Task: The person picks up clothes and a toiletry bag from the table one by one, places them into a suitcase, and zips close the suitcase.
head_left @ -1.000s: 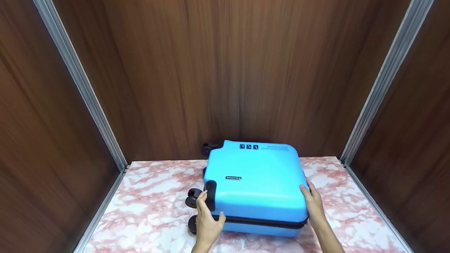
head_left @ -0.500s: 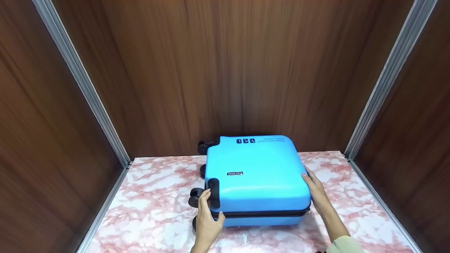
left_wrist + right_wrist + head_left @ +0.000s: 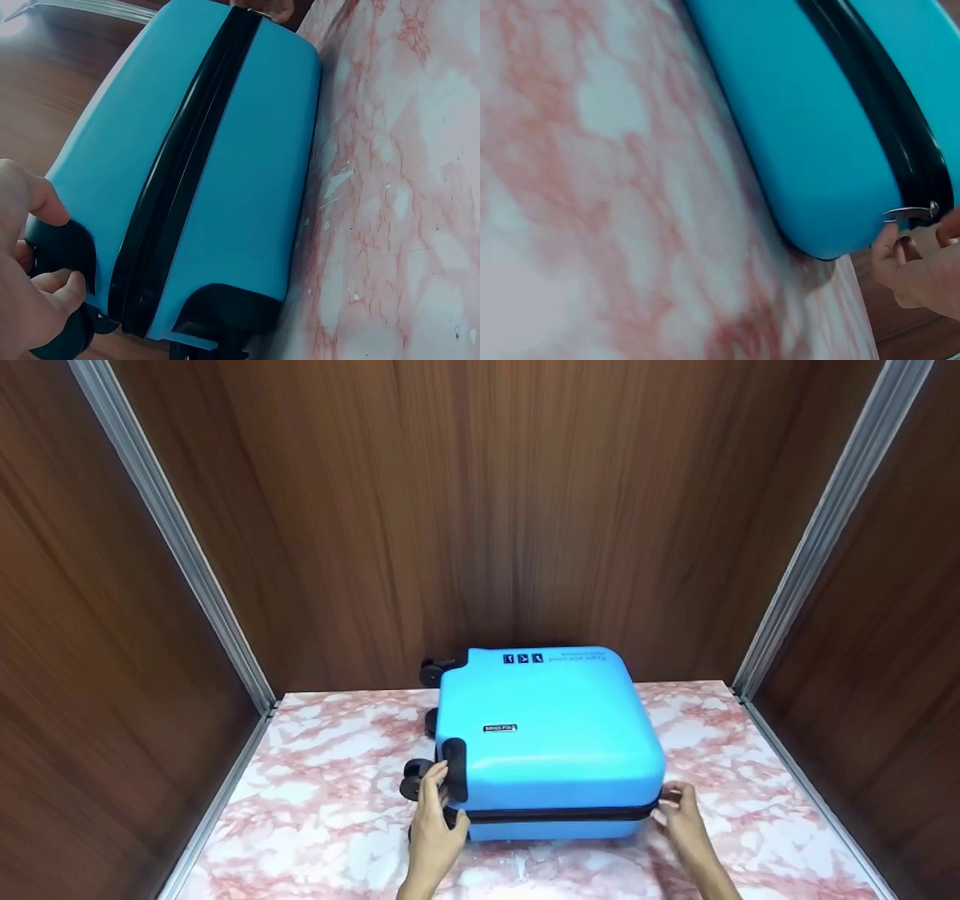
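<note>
A bright blue hard-shell suitcase (image 3: pixel 555 720) lies flat on the table, its black wheels (image 3: pixel 414 780) pointing left. A black zipper (image 3: pixel 184 172) runs round its side between the two shells. My left hand (image 3: pixel 436 829) holds the near left corner, fingers and thumb about the black corner guard (image 3: pixel 64 251). At the near right corner my right hand (image 3: pixel 682 814) has curled fingers at the zipper. In the right wrist view, the right hand (image 3: pixel 922 274) pinches the end of a metal zipper pull (image 3: pixel 907 213); part of its grip is hidden.
The suitcase rests on a pink and white marbled table (image 3: pixel 322 810). Brown wood-grain panels (image 3: pixel 480 510) stand behind it and at both sides, with grey metal posts (image 3: pixel 187 555) in the corners. The suitcase's far edge is close to the back panel.
My right hand has come off the suitcase's right side and moved nearer, down to the zipper at the front right corner. The left hand stays at its corner.
</note>
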The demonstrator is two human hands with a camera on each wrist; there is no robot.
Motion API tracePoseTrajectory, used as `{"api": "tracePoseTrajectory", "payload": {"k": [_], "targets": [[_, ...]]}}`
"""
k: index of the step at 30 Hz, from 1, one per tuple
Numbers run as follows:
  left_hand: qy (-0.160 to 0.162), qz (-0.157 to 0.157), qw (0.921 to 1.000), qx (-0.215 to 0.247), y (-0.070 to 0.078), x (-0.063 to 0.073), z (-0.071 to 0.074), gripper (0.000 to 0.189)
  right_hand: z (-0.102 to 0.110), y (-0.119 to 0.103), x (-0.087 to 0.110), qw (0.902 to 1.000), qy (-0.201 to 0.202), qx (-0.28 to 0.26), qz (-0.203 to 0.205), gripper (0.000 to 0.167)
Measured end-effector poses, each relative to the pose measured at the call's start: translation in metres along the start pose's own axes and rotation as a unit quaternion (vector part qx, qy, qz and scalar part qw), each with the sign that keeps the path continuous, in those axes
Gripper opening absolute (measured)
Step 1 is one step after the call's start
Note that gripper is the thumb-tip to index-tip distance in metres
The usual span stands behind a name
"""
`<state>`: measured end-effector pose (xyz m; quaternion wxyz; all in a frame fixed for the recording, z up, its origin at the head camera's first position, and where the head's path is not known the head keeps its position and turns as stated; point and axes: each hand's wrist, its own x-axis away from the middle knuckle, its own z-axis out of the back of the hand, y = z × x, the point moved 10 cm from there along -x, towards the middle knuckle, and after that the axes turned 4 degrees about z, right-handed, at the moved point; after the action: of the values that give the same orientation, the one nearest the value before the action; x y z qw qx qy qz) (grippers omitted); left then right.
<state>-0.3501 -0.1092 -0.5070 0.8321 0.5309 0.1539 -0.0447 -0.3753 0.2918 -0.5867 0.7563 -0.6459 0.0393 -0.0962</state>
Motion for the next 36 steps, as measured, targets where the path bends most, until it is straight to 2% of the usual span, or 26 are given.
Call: {"api": "tracePoseTrajectory", "payload": {"k": [5, 8, 11, 12, 14, 19, 23, 25, 28, 33, 36], "targets": [[-0.045, 0.009, 0.9978, 0.047, -0.004, -0.003, 0.001, 0.068, -0.005, 0.004, 0.01, 0.9984, 0.004, 0.056, -0.003, 0.037], [-0.072, 0.01, 0.9955, 0.061, -0.005, -0.005, 0.001, 0.068, -0.003, 0.005, 0.012, 0.9966, 0.009, 0.081, 0.001, 0.026], [-0.086, 0.008, 0.994, 0.068, -0.004, -0.006, 0.002, 0.068, 0.001, 0.0, 0.012, 0.9881, 0.01, 0.151, 0.03, 0.01], [-0.087, 0.007, 0.9939, 0.068, -0.004, -0.006, 0.002, 0.068, 0.001, -0.003, 0.013, 0.9822, 0.008, 0.182, 0.045, 0.007], [-0.086, 0.009, 0.9938, 0.07, -0.005, -0.006, 0.002, 0.067, 0.0, -0.01, 0.014, 0.9661, 0.003, 0.246, 0.079, 0.011], [-0.084, 0.004, 0.9944, 0.064, -0.005, -0.005, 0.001, 0.066, -0.003, -0.03, 0.02, 0.9165, 0.018, 0.362, 0.17, 0.018], [-0.072, -0.009, 0.9959, 0.054, -0.003, -0.004, 0.003, 0.067, -0.007, -0.041, 0.025, 0.8752, 0.032, 0.432, 0.215, 0.013], [-0.065, -0.01, 0.9966, 0.05, -0.003, -0.003, 0.004, 0.067, -0.009, -0.043, 0.025, 0.8621, 0.03, 0.454, 0.223, 0.013], [-0.063, -0.013, 0.9969, 0.045, -0.003, -0.002, 0.003, 0.068, -0.01, -0.043, 0.022, 0.8568, 0.02, 0.466, 0.221, 0.016], [-0.068, -0.017, 0.9971, 0.029, -0.003, -0.001, -0.001, 0.07, -0.006, -0.037, 0.017, 0.8592, -0.01, 0.471, 0.199, 0.018], [-0.06, -0.019, 0.9979, 0.018, -0.003, 0.0, 0.0, 0.072, -0.008, -0.034, 0.015, 0.8604, -0.032, 0.47, 0.193, 0.026]]}}
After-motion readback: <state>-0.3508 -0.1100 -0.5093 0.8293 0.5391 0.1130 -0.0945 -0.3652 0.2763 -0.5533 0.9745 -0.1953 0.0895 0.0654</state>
